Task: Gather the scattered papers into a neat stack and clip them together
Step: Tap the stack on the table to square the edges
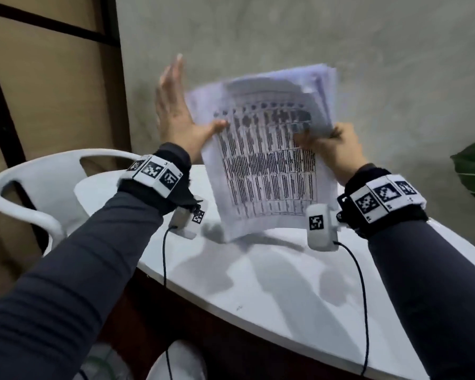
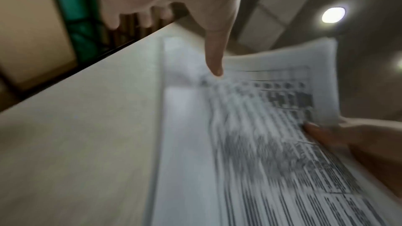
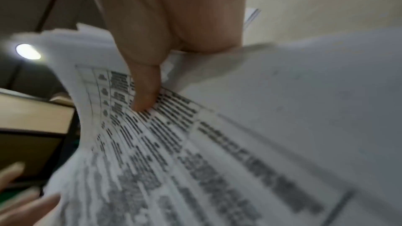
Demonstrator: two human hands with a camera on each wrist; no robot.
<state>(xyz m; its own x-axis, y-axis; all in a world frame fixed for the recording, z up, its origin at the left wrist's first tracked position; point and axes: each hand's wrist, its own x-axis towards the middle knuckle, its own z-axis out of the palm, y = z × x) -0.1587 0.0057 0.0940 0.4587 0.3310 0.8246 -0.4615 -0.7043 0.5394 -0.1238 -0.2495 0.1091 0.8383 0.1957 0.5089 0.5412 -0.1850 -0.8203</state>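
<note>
Both hands on papers (image 1: 263, 165) upright above table (image 1: 285, 292): right hand (image 1: 332, 149) pinching right edge, left hand (image 1: 176, 116) flat-fingered, thumb touching left edge.

Dark grey long sleeves (image 1: 88, 270), black wristbands (image 1: 159, 185) ringed with white blocks of black-and-white square markers, small white camera units (image 1: 320, 227) under each wrist, thin black cables (image 1: 362, 297) trailing down

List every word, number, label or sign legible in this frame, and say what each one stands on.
None can be quoted.
Papers: a printed table of dark text, too blurred to read in all three views.
Wristbands: black-and-white square marker patterns; no readable letters or numbers.
Wrist cameras: one such marker each, no text.
Table, chair: no writing visible.
</note>
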